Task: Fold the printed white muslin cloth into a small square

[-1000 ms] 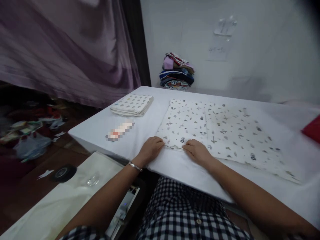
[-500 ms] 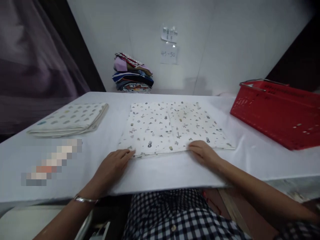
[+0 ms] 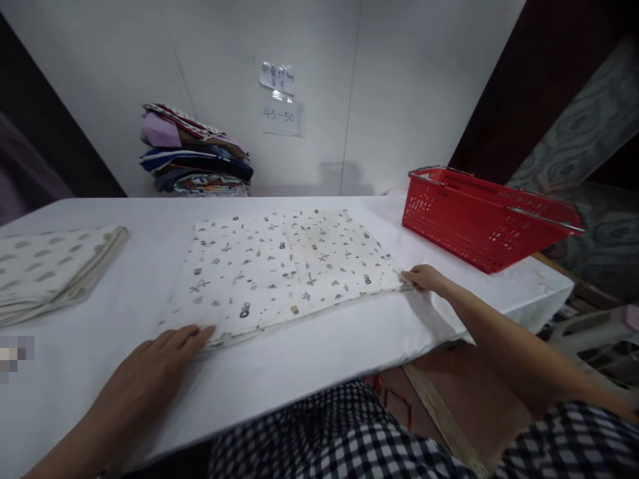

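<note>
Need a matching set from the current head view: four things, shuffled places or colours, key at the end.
Things
1. Left hand
2. Right hand
3. Basket
4. "45-50" paper

Places or colours
A. On the wall
B. At the near right corner of the printed cloth
C. Red, with metal handles
D. At the cloth's near left corner

Pairs: 1-D, 2-B, 3-C, 4-A
</note>
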`<state>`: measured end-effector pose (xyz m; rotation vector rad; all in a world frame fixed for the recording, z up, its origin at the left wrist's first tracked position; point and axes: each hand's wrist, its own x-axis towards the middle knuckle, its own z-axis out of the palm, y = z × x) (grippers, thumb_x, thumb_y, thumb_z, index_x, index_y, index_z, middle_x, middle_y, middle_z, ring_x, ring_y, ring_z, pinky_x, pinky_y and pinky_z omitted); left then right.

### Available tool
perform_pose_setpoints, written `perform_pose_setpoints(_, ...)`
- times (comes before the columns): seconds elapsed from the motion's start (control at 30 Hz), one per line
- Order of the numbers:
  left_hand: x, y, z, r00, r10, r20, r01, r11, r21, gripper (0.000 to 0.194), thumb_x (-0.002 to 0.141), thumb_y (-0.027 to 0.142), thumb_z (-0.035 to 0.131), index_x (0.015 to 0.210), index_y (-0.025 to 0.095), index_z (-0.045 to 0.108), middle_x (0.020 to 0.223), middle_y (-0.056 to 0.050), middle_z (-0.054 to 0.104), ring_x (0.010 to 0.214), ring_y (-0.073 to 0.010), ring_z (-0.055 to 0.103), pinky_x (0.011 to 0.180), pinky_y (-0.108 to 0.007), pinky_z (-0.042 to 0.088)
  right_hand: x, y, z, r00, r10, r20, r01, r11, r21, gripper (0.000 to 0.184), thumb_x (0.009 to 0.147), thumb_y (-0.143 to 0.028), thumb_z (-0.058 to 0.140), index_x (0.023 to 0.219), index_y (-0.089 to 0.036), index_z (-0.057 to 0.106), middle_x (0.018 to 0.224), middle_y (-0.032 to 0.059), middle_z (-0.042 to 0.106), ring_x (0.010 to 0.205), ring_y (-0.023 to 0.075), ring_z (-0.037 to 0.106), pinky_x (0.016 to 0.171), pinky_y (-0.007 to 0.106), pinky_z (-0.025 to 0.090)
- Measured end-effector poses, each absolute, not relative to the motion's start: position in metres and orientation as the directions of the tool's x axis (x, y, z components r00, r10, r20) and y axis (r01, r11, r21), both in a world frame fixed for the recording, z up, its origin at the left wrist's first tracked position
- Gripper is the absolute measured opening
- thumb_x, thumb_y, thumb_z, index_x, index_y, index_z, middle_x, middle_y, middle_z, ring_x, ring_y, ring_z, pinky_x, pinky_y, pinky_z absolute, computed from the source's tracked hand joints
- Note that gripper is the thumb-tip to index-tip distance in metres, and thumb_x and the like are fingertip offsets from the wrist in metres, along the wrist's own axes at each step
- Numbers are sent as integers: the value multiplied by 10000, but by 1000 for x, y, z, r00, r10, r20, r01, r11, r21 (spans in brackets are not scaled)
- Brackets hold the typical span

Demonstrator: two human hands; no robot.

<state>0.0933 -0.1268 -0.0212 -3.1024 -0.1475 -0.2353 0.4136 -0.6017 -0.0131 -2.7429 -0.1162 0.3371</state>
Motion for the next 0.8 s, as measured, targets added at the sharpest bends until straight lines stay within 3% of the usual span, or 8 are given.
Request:
perform_pose_setpoints(0.33, 93, -105, -42, 972, 65, 225, 51, -996, 69, 589, 742, 143, 311, 1191, 452, 536, 1117, 54, 641, 1002, -257, 579, 814, -444, 437, 411, -597, -11, 954, 78, -288, -78, -866, -494, 226, 776, -370, 610, 704, -162, 558, 498, -31, 508, 446, 83, 471, 452, 188, 367)
perform_pose_setpoints(0.43, 91, -107, -37, 973, 88, 214, 77, -995, 61, 570, 733, 137, 316, 1152, 411, 590, 1103, 27, 652, 982, -247, 591, 801, -421, 451, 409, -599, -12, 958, 68, -278, -81, -867, -492, 208, 797, -356, 579, 734, -159, 560, 495, -24, 525, 448, 94, 491, 464, 196, 375)
perform_pose_setpoints(0.63, 83, -115, -26, 979, 116, 165, 113, -993, 25, 576, 739, 82, 321, 1143, 366, 617, 1127, 22, 649, 1034, -222, 574, 848, -397, 459, 402, -597, -15, 969, 103, -227, 1, -912, -410, 170, 791, -310, 559, 750, -146, 578, 449, -16, 513, 423, 119, 485, 456, 222, 347)
perform_pose_setpoints(0.73, 82, -115, -27, 983, 129, 129, 128, -992, 16, 580, 731, 48, 330, 1165, 300, 622, 1144, -29, 642, 1037, -223, 576, 854, -385, 458, 401, -599, -19, 972, 122, -199, 47, -936, -349, 171, 780, -288, 559, 849, -135, 595, 544, 18, 589, 462, 145, 530, 488, 246, 372)
perform_pose_setpoints(0.8, 81, -115, -28, 985, 128, 117, 127, -992, 16, 583, 736, 27, 323, 1166, 281, 625, 1140, -51, 641, 1026, -221, 582, 841, -375, 460, 401, -601, -22, 976, 156, -150, 116, -962, -245, 246, 795, -291, 533, 974, -131, 592, 661, 58, 644, 568, 191, 594, 545, 281, 418)
